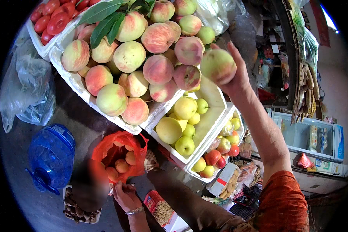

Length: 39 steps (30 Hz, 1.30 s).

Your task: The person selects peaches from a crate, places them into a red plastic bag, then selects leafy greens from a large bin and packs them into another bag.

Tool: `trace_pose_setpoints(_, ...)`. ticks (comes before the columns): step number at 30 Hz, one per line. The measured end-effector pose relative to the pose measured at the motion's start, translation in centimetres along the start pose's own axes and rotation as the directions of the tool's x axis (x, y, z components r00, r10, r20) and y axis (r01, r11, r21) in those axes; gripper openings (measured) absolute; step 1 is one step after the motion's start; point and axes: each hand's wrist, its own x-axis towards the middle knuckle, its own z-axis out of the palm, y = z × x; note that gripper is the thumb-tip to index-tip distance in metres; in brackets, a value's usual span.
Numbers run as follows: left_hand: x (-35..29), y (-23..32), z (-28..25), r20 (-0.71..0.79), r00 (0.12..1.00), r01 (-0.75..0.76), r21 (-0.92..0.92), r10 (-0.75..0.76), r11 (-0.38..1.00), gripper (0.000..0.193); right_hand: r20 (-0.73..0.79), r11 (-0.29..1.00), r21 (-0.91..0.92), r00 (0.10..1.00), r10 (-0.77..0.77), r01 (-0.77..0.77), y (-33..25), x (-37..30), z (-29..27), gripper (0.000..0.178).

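Grasping a pale green-and-pink peach (217, 67) in the right hand (237, 77), with fingers wrapped around its far side, between one and two o'clock from the centre of the view. Round, so without a clear long axis to line up. Probably most decisive in space: from the held peach to the open red plastic bag (140, 155), well apart, between seven and eight o'clock. Nearer to that bag with the left hand (127, 196), just at its six o'clock edge; cannot tell whether pinching the plastic or only resting against it. Already loaded inside with several smaller fruits (121, 166). In the way along that line, by judgement: first the heap in the foam peach crate (75, 83), then its meeting corner with the foam crate of yellow-green apples (212, 110), at seven o'clock from the right hand. Also visible around: mixed red and yellow apples (212, 157) near half past six from the right hand, and a blue water jug (52, 158) at nine o'clock from the bag.
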Motion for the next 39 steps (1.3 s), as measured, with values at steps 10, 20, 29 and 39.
trace_pose_setpoints(10,-0.3,-0.4,1.5,-0.064,0.997,-0.033,0.005,0.033,0.999,0.014,-0.376,0.919,0.021,0.855,-0.357,0.393,-4.1,8.2,4.4,0.066)
trace_pose_setpoints(20,0.3,-0.4,-0.4,-0.113,0.993,0.011,-0.033,-0.014,0.999,0.012,0.248,0.759,-0.469,0.892,-0.378,0.452,5.2,-0.1,8.7,0.042)
trace_pose_setpoints(29,-1.3,0.7,0.2,-0.063,0.998,0.007,-0.010,-0.008,1.000,0.010,0.346,0.341,-0.922,0.778,0.525,0.181,29.0,-7.9,3.9,0.037)
trace_pose_setpoints(39,-2.0,-0.2,0.0,-0.050,0.998,-0.024,0.146,0.031,0.989,0.009,0.371,-0.362,-0.753,0.809,0.456,0.549,49.1,-5.7,-1.7,0.044)
